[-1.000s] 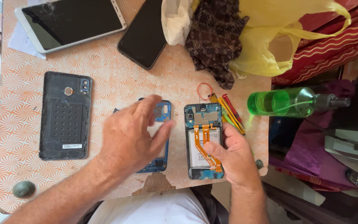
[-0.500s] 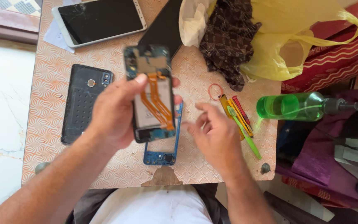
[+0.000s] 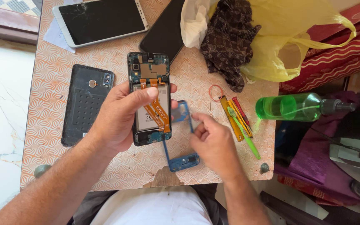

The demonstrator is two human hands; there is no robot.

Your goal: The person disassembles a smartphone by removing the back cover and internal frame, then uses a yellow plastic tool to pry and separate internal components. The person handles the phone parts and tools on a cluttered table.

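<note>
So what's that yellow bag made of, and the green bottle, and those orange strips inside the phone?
The yellow bag looks like thin plastic film: crinkled and half see-through. The green bottle seems clear, glossy plastic, since light passes through it. The orange strips in the opened phone, held by the left hand, look like thin, flat, flexible plastic ribbon, probably.

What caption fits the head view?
Left hand holds an opened phone above the table; right hand touches a blue frame.

Orange ribbon cables (image 3: 157, 109), blue frame (image 3: 183, 160), green bottle (image 3: 290, 106), orange-patterned table (image 3: 117, 164).
</note>
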